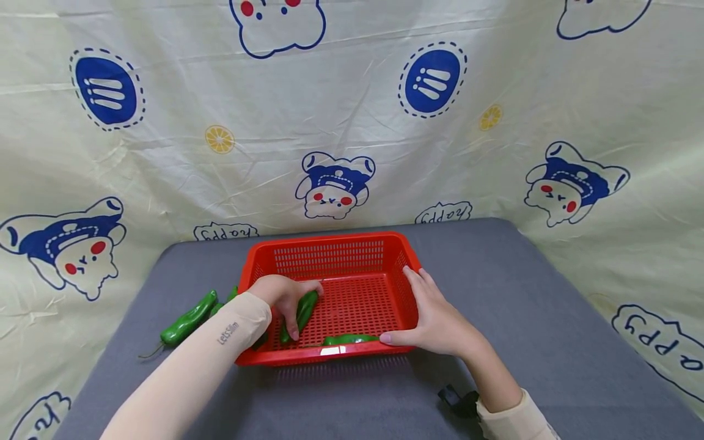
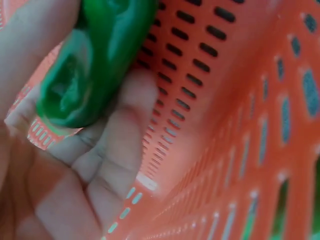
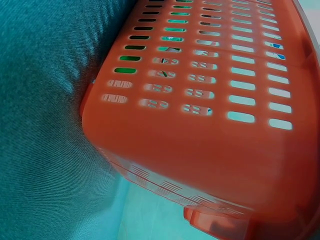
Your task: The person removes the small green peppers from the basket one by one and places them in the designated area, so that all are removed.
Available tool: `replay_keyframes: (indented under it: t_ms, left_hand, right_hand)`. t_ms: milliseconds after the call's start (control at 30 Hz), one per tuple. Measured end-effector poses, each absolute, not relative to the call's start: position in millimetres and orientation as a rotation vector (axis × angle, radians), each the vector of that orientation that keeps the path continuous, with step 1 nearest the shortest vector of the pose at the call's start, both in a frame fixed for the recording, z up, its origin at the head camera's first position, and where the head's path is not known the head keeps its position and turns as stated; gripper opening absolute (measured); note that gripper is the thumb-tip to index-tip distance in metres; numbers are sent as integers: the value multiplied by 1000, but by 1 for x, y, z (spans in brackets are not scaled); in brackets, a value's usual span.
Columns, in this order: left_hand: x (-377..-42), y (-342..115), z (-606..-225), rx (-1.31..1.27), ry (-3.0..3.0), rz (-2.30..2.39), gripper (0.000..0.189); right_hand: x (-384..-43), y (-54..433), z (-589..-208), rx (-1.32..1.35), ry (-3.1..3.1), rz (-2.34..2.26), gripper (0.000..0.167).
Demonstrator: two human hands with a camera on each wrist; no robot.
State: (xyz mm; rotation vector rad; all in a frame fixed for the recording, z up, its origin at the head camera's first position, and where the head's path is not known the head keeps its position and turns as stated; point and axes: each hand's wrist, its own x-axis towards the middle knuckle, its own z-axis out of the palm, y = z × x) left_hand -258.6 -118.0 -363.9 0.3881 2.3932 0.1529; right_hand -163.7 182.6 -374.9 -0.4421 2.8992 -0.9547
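Observation:
Inside the red plastic basket, my left hand grips a long green pepper near the left wall. The left wrist view shows the glossy pepper between the thumb and the curled fingers. My right hand rests at the front right corner of the basket, its thumb along the front rim and its fairly straight fingers over the right rim. Another green pepper lies along the basket's front wall. In the right wrist view only the slotted outer side of the basket shows, without the hand.
More green peppers lie on the grey-covered table, left of the basket and partly behind my left forearm. A patterned cloth hangs behind the table. A small black device sits by my right wrist.

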Motion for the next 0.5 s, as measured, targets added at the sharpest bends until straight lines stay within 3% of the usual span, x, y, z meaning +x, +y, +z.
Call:
replay_keyframes:
  t_ms: [300, 500]
  left_hand:
    - [-259, -113, -361, 467, 2383, 244, 91]
    - [-262, -118, -339, 596, 2368, 473, 93]
  right_hand:
    - [-163, 183, -376, -442, 2899, -952, 128]
    - [-163, 183, -377, -441, 2906, -960, 127]
